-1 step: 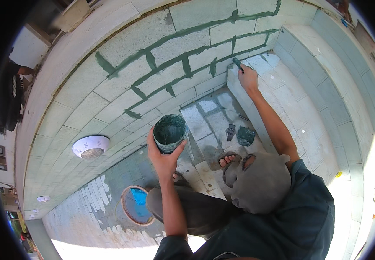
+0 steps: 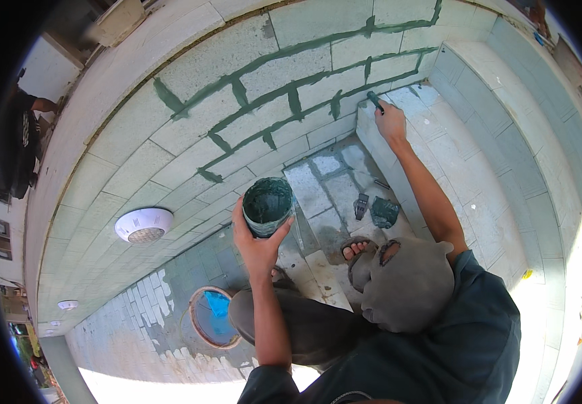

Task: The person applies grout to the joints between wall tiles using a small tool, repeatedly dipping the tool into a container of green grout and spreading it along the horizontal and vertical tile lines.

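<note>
My left hand (image 2: 259, 250) is wrapped around a round cup (image 2: 267, 225), tilted so its inside shows, smeared with dark green paste. At the foot of the tiled wall (image 2: 257, 71), my right hand (image 2: 391, 122) grips a small green-coated tool (image 2: 374, 100); its exact kind cannot be made out. The tool's tip is at or very close to the wall, beside the step's edge. Dark green lines (image 2: 294, 101) of paste follow several joints between the pale tiles. Lower joints toward the left show no green.
On the floor by my foot lie a dark wristwatch-like item (image 2: 361, 206) and a green-smeared piece (image 2: 384, 213). A round basin (image 2: 215, 316) with a blue item stands near my knee. White round lamps (image 2: 144, 225) stick out from the wall. Tiled steps (image 2: 466, 135) rise at right.
The whole view has shifted slightly, so things sit a little farther right. Both hands keep their holds, with no clear movement against the wall.
</note>
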`<action>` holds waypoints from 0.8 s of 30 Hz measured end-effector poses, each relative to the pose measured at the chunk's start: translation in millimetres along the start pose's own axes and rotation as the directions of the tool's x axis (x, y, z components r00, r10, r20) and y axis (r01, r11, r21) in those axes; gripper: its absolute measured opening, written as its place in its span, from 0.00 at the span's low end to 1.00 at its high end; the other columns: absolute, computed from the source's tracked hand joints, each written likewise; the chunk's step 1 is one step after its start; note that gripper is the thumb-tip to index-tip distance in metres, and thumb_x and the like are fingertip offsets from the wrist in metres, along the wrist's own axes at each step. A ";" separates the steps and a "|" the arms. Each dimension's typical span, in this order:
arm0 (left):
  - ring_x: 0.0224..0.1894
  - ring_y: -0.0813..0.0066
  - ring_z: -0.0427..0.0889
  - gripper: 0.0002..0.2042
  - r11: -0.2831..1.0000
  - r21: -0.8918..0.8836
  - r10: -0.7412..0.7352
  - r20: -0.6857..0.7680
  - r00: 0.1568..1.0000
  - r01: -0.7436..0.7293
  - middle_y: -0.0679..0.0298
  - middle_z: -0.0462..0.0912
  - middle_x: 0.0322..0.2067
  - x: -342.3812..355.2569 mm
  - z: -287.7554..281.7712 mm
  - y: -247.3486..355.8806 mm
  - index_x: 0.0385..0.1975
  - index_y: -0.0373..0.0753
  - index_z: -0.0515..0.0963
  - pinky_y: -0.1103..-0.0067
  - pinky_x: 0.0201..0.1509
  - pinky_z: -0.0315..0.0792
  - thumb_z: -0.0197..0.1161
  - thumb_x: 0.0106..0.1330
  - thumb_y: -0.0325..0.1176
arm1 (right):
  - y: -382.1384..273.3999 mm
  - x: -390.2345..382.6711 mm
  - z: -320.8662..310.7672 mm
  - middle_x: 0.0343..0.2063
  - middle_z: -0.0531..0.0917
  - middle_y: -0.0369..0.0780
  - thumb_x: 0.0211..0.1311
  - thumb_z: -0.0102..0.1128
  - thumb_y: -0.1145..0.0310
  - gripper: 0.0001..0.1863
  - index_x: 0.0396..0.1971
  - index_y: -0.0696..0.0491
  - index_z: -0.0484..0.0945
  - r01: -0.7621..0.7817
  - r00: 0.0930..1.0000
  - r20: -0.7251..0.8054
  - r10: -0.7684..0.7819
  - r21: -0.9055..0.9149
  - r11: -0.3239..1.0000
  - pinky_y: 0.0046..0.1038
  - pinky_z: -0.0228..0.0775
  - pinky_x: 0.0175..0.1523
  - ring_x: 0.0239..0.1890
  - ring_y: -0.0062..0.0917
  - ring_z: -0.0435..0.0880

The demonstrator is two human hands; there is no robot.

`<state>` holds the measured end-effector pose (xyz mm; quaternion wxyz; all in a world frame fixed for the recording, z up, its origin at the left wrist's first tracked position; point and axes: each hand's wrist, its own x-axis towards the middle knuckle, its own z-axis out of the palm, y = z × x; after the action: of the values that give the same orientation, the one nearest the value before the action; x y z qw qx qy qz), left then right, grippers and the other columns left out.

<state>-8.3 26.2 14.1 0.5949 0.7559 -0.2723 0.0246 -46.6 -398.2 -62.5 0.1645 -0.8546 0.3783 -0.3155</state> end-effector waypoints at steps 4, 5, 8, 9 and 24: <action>0.53 0.58 0.78 0.42 0.992 0.117 0.051 -0.002 0.999 -0.050 0.53 0.76 0.53 4.7 -1.5 -1.6 0.60 0.35 0.67 0.68 0.57 0.71 0.82 0.41 0.35 | -6.6 26.2 -22.9 0.33 0.84 0.54 0.58 0.58 0.68 0.16 0.46 0.52 0.82 0.046 0.998 0.035 -0.045 -0.022 0.999 0.43 0.76 0.46 0.37 0.49 0.84; 0.54 0.57 0.77 0.42 0.994 0.094 0.056 0.012 0.998 -0.057 0.53 0.75 0.53 8.8 3.2 7.3 0.60 0.35 0.67 0.68 0.58 0.70 0.82 0.41 0.36 | 3.7 38.3 -33.7 0.33 0.84 0.54 0.57 0.58 0.70 0.15 0.45 0.54 0.82 0.093 0.996 0.007 -0.092 -0.039 0.995 0.43 0.76 0.46 0.37 0.48 0.84; 0.54 0.55 0.77 0.43 0.993 0.102 0.056 0.004 0.998 -0.056 0.52 0.75 0.54 12.7 2.6 13.8 0.60 0.36 0.67 0.67 0.58 0.70 0.82 0.41 0.37 | -4.8 59.5 -55.6 0.34 0.84 0.54 0.58 0.57 0.72 0.14 0.45 0.56 0.82 0.170 0.984 -0.058 -0.169 0.014 0.985 0.42 0.76 0.44 0.37 0.48 0.84; 0.54 0.55 0.77 0.43 0.991 0.119 0.058 -0.003 0.998 -0.057 0.52 0.75 0.54 11.4 0.6 9.0 0.60 0.36 0.67 0.67 0.58 0.70 0.82 0.41 0.37 | -18.6 61.1 -62.7 0.34 0.84 0.53 0.58 0.58 0.72 0.14 0.44 0.56 0.82 0.161 0.984 -0.082 -0.158 0.029 0.987 0.42 0.76 0.44 0.38 0.48 0.84; 0.52 0.63 0.77 0.42 0.999 -0.003 0.043 0.010 0.999 -0.043 0.55 0.76 0.50 4.6 15.5 4.7 0.60 0.32 0.67 0.71 0.57 0.70 0.81 0.42 0.32 | 11.7 9.7 -14.3 0.33 0.84 0.50 0.62 0.55 0.66 0.12 0.44 0.49 0.79 0.051 0.997 -0.060 -0.049 0.038 0.998 0.47 0.75 0.43 0.36 0.48 0.83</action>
<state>-11.0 9.6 15.4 0.5939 0.7492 -0.2914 0.0332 -57.4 -413.8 -53.9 0.1624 -0.8507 0.3552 -0.3519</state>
